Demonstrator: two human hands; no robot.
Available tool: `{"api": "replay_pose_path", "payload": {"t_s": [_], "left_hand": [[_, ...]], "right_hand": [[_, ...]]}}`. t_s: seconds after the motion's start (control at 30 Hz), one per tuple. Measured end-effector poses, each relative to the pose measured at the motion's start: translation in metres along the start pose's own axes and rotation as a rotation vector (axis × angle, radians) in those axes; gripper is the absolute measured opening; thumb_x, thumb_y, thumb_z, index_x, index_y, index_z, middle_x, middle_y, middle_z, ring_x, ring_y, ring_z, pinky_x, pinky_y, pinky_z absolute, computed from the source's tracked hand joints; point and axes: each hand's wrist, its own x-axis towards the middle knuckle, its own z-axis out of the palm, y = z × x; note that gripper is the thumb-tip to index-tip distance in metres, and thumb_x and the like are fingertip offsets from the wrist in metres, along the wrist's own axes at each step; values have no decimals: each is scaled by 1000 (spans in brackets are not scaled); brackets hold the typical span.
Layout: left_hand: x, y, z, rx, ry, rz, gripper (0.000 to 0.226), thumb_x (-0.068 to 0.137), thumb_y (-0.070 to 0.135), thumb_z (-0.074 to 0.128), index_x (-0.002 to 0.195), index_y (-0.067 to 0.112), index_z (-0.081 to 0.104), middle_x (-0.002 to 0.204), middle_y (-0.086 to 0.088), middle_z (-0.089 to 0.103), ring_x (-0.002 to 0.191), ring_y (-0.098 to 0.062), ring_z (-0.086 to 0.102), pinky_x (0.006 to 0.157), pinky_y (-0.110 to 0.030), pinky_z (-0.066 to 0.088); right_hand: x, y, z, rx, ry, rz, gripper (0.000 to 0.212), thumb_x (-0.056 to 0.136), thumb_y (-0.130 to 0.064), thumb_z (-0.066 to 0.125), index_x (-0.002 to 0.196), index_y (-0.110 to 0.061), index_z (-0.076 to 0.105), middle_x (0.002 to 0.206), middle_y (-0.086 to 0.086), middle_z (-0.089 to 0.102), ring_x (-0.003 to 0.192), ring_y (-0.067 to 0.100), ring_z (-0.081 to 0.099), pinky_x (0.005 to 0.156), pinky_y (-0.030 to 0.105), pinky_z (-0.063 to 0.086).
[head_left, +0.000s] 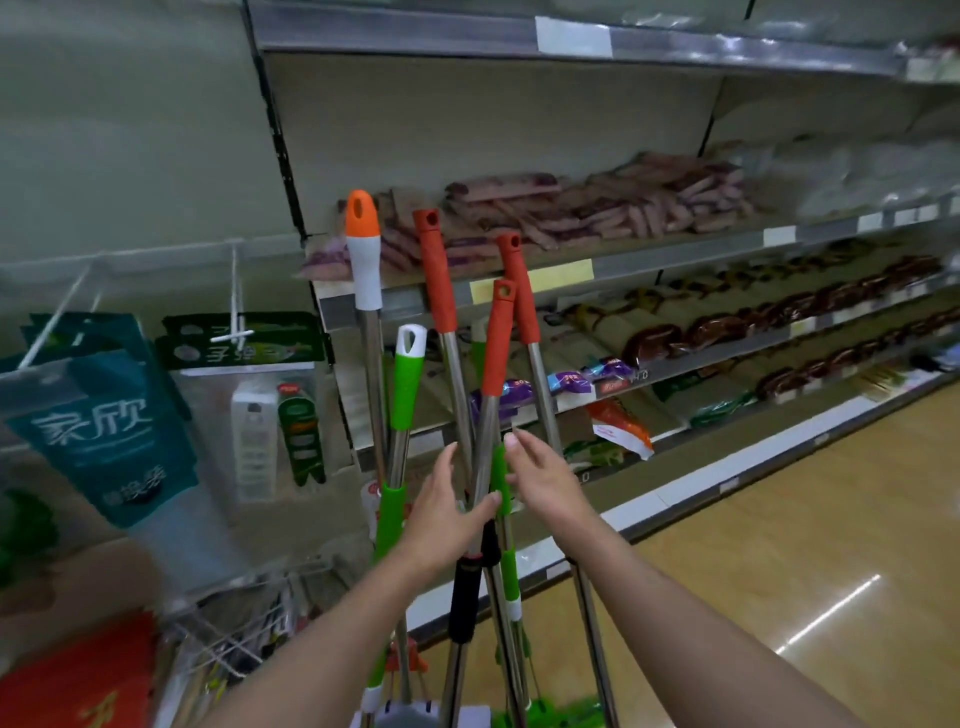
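While I was stood facing a bunch of mop poles (460, 384) at the end of a store aisle, my left hand (447, 512) had hold of the shortest red-grip pole (497, 338). The thumb was hooked across the front of the steel shaft and the palm was behind it, w/ the fingers pointing up rather than wrapped tight. That pole leaned a bit to the right, its red top sitting lower than the two taller red-grip poles (434, 270). A black sleeve (466, 597) sat on it just below my hand.

My right hand (543, 480) was open, fingers fairly straight and pointing up-left. It was just beside a green sleeve (500, 475) on the next pole over. Tbh couldn't tell if the thumb actually touched it. Both hands were close together, approx mid-height on the bunch.

Left of those stood the tallest pole, w/ an orange-and-white top (362, 249), and a lower green pole (408, 374) w/ a white loop end. All of them stood nearly upright w/ the tops fanned out.

Behind them were shelves (675, 254) of packaged food, pinkish packs (597, 208) up top and dark brown packs (654, 343) lower down. A teal bag (104, 415) hung off a peg on my left, w/ a wire basket (244, 613) below it. Shiny yellowish floor (805, 519) ran along on my right.
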Motion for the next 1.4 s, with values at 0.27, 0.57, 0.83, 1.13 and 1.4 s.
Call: {"api": "replay_pose_path", "payload": {"t_s": [0.27, 0.57, 0.83, 1.13, 1.4], "left_hand": [[66, -11, 26, 152, 28, -42, 63, 91, 50, 49, 141, 24, 23, 140, -12, 40, 128, -29, 41, 97, -38, 37], [85, 14, 21, 450, 262, 63, 35, 95, 36, 45, 114, 7, 46, 114, -17, 50, 107, -35, 52, 80, -45, 46], [78, 9, 36, -15, 90, -59, 20, 92, 38, 48, 94, 18, 50, 87, -4, 64, 75, -21, 61, 55, -27, 41], [53, 7, 23, -158, -69, -70, 30, 90, 20, 49, 62, 13, 58, 52, 0, 62, 49, -10, 61, 51, -18, 43], [4, 18, -2, -238, -331, -47, 27, 84, 31, 52, 63, 17, 61, 52, 4, 66, 53, -6, 63, 66, -23, 50]], "right_hand": [[78, 2, 16, -93, 63, -12, 69, 90, -62, 41, 148, -29, 25, 139, 2, 49, 128, 22, 46, 98, 32, 36], [113, -12, 38, 85, 233, -120, 43, 87, -65, 42, 90, -25, 57, 76, -10, 59, 75, 6, 57, 59, 21, 35], [98, -17, 34, 274, 138, -56, 57, 85, -71, 36, 80, -18, 56, 70, 3, 63, 72, 21, 64, 82, 42, 52], [49, -33, 36, 406, 49, -65, 56, 89, -67, 29, 77, -15, 43, 53, 1, 44, 43, 15, 43, 46, 25, 39], [-8, -44, 40, 384, 85, -199, 57, 85, -71, 32, 75, -16, 43, 45, -6, 43, 39, 12, 42, 42, 26, 40]]}}
